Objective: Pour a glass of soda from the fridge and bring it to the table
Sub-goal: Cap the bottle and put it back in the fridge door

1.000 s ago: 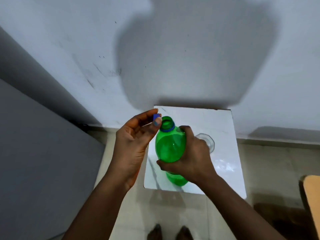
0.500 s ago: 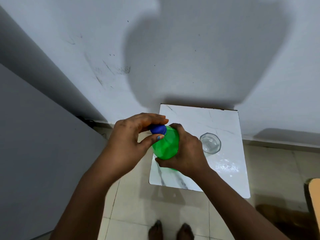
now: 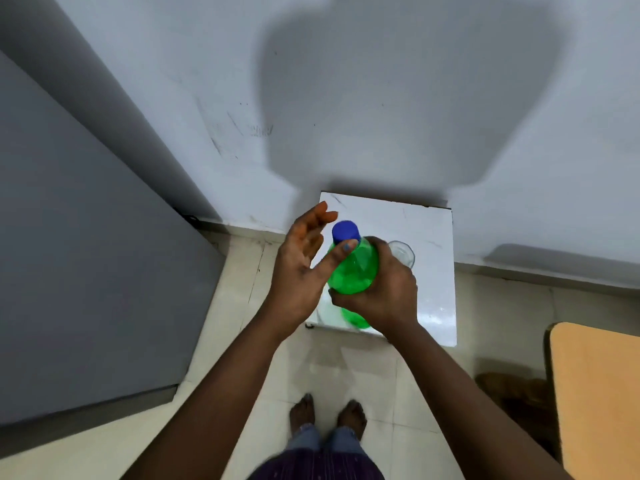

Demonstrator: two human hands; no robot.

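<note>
A green plastic soda bottle (image 3: 353, 268) stands over the small white marble-top table (image 3: 434, 296), with a blue cap (image 3: 345, 231) on its neck. My right hand (image 3: 384, 289) is wrapped around the bottle's body. Just left of the cap is my left hand (image 3: 301, 268), fingers spread and thumb tip resting against the cap's edge. A clear drinking glass (image 3: 403, 252) stands on the table behind my right hand, partly hidden by it.
The grey side of a tall appliance (image 3: 79, 271) fills the left. A white wall (image 3: 381, 98) rises right behind the table. An orange tabletop edge (image 3: 595, 400) shows at the lower right. My bare feet (image 3: 327, 414) stand on the tiled floor.
The blue cap, held off the bottle a second ago, now sits on the neck. My left hand gripped it over the top, then opened its fingers beside it.
</note>
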